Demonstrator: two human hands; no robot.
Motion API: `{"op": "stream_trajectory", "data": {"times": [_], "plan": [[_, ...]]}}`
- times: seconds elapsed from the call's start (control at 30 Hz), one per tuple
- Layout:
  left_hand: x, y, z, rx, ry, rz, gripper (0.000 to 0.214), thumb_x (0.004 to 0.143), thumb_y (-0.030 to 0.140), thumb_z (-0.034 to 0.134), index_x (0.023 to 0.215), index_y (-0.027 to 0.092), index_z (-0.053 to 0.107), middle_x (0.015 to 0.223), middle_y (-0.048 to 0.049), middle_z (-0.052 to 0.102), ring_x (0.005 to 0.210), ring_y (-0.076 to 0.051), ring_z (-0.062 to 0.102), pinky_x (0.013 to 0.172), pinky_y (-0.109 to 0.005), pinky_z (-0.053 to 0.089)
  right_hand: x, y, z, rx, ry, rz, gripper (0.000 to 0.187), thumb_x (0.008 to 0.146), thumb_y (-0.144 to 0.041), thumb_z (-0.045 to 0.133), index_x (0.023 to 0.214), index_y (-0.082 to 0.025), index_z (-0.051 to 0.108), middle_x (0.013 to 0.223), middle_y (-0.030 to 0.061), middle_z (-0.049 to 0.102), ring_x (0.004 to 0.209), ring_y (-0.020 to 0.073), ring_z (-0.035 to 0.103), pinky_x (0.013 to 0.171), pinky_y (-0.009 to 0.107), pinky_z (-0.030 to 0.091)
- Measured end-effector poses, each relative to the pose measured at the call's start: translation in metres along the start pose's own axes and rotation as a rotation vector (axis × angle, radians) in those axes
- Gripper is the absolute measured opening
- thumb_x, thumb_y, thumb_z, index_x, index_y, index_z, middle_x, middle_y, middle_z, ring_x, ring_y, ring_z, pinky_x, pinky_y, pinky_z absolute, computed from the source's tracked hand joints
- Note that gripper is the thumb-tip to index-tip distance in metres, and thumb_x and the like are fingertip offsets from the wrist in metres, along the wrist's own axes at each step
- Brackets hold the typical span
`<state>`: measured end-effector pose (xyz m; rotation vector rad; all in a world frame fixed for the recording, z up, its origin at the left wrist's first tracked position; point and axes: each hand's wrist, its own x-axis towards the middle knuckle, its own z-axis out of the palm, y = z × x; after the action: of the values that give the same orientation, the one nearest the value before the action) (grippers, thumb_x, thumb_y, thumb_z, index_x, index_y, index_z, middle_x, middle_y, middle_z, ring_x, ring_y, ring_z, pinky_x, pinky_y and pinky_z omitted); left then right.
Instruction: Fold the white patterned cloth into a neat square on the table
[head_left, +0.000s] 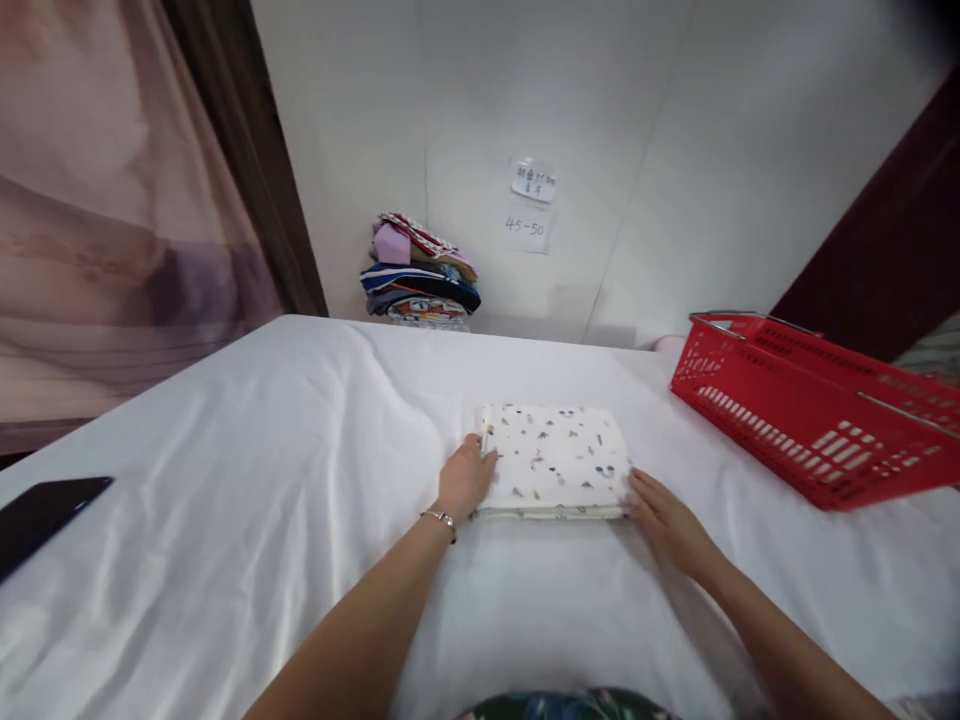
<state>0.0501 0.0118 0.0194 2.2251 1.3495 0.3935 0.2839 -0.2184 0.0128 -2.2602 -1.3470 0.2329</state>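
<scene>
A folded white cloth with small dark prints (556, 460) lies flat on the white sheet (247, 470) in front of me. My left hand (465, 480) grips its left edge, fingers curled around the fold; a thin bracelet sits on that wrist. My right hand (664, 520) rests at the cloth's lower right corner with fingers pressed against its side edge.
A red plastic basket (810, 415) stands tilted at the right. A stack of folded clothes (420, 270) sits at the far edge against the wall, below two paper notes (531, 205). A dark phone (41, 510) lies at the left edge. A curtain (112, 200) hangs at left.
</scene>
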Motion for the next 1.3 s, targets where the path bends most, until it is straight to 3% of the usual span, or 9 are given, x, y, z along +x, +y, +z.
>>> {"op": "stream_trajectory", "data": {"times": [0.07, 0.13, 0.23, 0.37, 0.5, 0.6, 0.87, 1.1, 1.3], "plan": [[0.000, -0.001, -0.001, -0.028, -0.001, -0.011, 0.041, 0.084, 0.044, 0.041, 0.115, 0.018, 0.043, 0.094, -0.0112, 0.064, 0.088, -0.024, 0.060, 0.069, -0.030, 0.041, 0.007, 0.008, -0.005, 0.210, 0.041, 0.220, 0.052, 0.083, -0.047, 0.042, 0.126, -0.017, 0.049, 0.128, 0.0096, 0.051, 0.114, 0.0254, 0.048, 0.093, 0.041, 0.043], [0.000, -0.003, -0.002, -0.062, 0.000, -0.017, 0.047, 0.083, 0.048, 0.040, 0.118, 0.017, 0.042, 0.097, -0.0120, 0.064, 0.090, -0.025, 0.060, 0.071, -0.030, 0.041, 0.013, 0.011, -0.010, 0.420, 0.004, 0.387, 0.057, 0.080, -0.047, 0.049, 0.128, -0.017, 0.045, 0.115, 0.0097, 0.058, 0.094, 0.0227, 0.059, 0.073, 0.035, 0.053], [-0.002, -0.002, -0.008, -0.092, -0.036, -0.037, 0.060, 0.081, 0.056, 0.039, 0.123, 0.014, 0.038, 0.103, -0.0143, 0.062, 0.095, -0.026, 0.058, 0.076, -0.031, 0.042, 0.021, 0.006, -0.020, 0.602, -0.053, 0.499, 0.068, 0.074, -0.045, 0.060, 0.131, -0.015, 0.041, 0.102, 0.0102, 0.061, 0.071, 0.0165, 0.059, 0.055, 0.028, 0.053], [-0.009, 0.004, -0.018, 0.003, -0.160, -0.065, 0.070, 0.075, 0.058, 0.046, 0.128, 0.013, 0.035, 0.112, -0.0180, 0.058, 0.102, -0.030, 0.055, 0.079, -0.034, 0.041, 0.030, -0.003, -0.030, 0.644, -0.120, 0.595, 0.066, 0.072, -0.046, 0.063, 0.127, -0.014, 0.045, 0.094, 0.0099, 0.062, 0.064, 0.0137, 0.056, 0.051, 0.027, 0.052], [-0.015, 0.008, -0.023, 0.078, -0.214, -0.048, 0.069, 0.074, 0.059, 0.046, 0.127, 0.014, 0.037, 0.111, -0.0169, 0.059, 0.101, -0.031, 0.056, 0.080, -0.037, 0.041, 0.036, -0.004, -0.031, 0.654, -0.150, 0.585, 0.058, 0.070, -0.043, 0.066, 0.119, -0.015, 0.052, 0.098, 0.0104, 0.062, 0.070, 0.0148, 0.057, 0.051, 0.026, 0.052], [-0.015, 0.008, -0.023, 0.059, -0.199, -0.055, 0.071, 0.074, 0.059, 0.046, 0.128, 0.015, 0.035, 0.112, -0.0169, 0.058, 0.102, -0.030, 0.056, 0.079, -0.036, 0.041, 0.034, -0.004, -0.030, 0.785, -0.136, 0.578, 0.057, 0.070, -0.037, 0.067, 0.119, -0.014, 0.049, 0.099, 0.0106, 0.062, 0.073, 0.0157, 0.058, 0.055, 0.028, 0.054], [-0.008, 0.004, -0.021, -0.157, -0.208, -0.130, 0.075, 0.070, 0.061, 0.052, 0.127, 0.016, 0.035, 0.118, -0.0173, 0.054, 0.098, -0.027, 0.057, 0.071, -0.031, 0.044, 0.023, -0.006, -0.032, 1.039, -0.235, 0.533, 0.057, 0.073, -0.033, 0.065, 0.125, -0.020, 0.043, 0.087, 0.0057, 0.064, 0.067, 0.0142, 0.059, 0.051, 0.026, 0.053], [-0.013, -0.004, -0.022, -0.267, -0.200, -0.156, 0.073, 0.069, 0.054, 0.059, 0.127, 0.017, 0.036, 0.112, -0.0150, 0.058, 0.097, -0.025, 0.058, 0.076, -0.030, 0.044, 0.009, -0.008, -0.023, 0.866, -0.173, 0.485, 0.061, 0.072, -0.036, 0.066, 0.127, -0.022, 0.042, 0.069, -0.0004, 0.061, 0.051, 0.0101, 0.052, 0.040, 0.020, 0.041], [-0.023, -0.002, -0.019, -0.254, -0.127, -0.157, 0.072, 0.070, 0.045, 0.061, 0.130, 0.016, 0.033, 0.108, -0.0127, 0.061, 0.098, -0.024, 0.057, 0.081, -0.029, 0.042, 0.006, -0.003, -0.019, 0.786, -0.174, 0.487, 0.073, 0.069, -0.043, 0.066, 0.133, -0.027, 0.035, 0.070, -0.0011, 0.059, 0.056, 0.0131, 0.055, 0.045, 0.024, 0.046]]}}
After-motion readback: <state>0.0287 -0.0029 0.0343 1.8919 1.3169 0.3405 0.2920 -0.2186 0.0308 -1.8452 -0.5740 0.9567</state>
